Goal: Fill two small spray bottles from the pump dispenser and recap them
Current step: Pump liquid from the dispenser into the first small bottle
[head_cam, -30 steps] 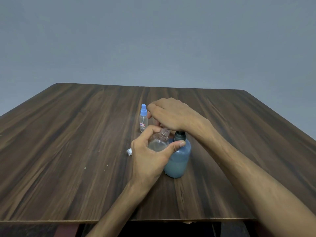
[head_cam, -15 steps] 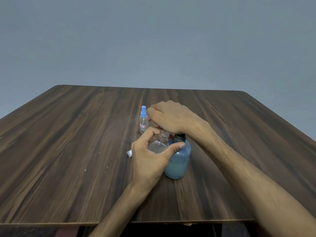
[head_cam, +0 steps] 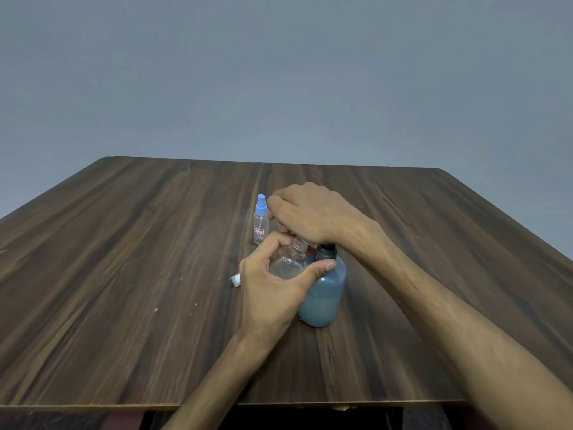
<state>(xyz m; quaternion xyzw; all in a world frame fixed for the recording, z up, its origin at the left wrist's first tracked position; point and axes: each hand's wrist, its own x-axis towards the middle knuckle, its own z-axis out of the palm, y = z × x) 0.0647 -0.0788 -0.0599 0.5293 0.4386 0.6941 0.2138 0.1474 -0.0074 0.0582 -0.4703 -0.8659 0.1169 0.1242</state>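
Left hand (head_cam: 269,290), centre of the frame: fingers and thumb curled round an uncapped clear spray bottle (head_cam: 290,262), held tilted with its threaded neck up, just left of the pump dispenser (head_cam: 324,293). Right hand (head_cam: 310,212), just above: lies over the dispenser's dark pump head, fingers bent downward; what they grip cannot be told. Second spray bottle (head_cam: 260,223), blue-capped, upright at the right hand's left; small white cap (head_cam: 235,279) left of the left hand; all on the dark wooden table (head_cam: 124,274).
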